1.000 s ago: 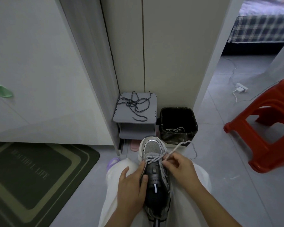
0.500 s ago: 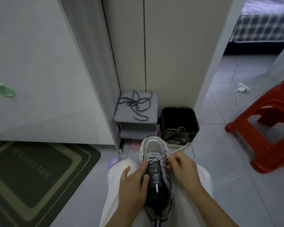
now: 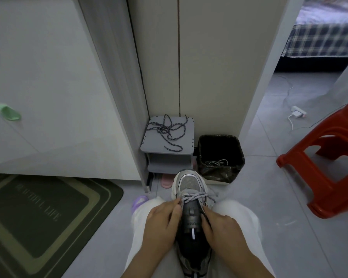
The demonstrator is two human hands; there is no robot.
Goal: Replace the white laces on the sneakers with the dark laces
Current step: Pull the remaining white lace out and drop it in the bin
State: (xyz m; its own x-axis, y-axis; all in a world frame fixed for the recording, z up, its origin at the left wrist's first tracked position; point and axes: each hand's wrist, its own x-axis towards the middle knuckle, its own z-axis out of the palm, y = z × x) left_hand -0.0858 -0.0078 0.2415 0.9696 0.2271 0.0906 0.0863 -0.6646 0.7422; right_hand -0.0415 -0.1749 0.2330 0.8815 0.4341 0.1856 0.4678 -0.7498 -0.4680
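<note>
A grey and white sneaker [image 3: 189,183] lies on my lap, toe pointing away. A speckled dark lace [image 3: 197,196] crosses its lowest eyelets. My left hand [image 3: 161,221] grips the shoe's left side, its thumb and fingertips pinching the lace at the left eyelets. On the right side my right hand [image 3: 219,227] holds the shoe and the lace with its fingers curled at the eyelet row. Another dark speckled lace [image 3: 167,130] lies tangled on a small grey stool [image 3: 187,143]. A white lace [image 3: 217,163] lies inside the black bin [image 3: 239,157].
A red plastic stool [image 3: 325,167] stands at the right. A dark green doormat [image 3: 38,217] covers the floor at the left. Pink slipper [image 3: 166,180] lies under the grey stool. A charger and cable [image 3: 297,114] lie on the far floor.
My right hand has drawn the lace end in and dropped from the toe-side eyelets to the shoe's right side. The left hand has slid forward to the left eyelets.
</note>
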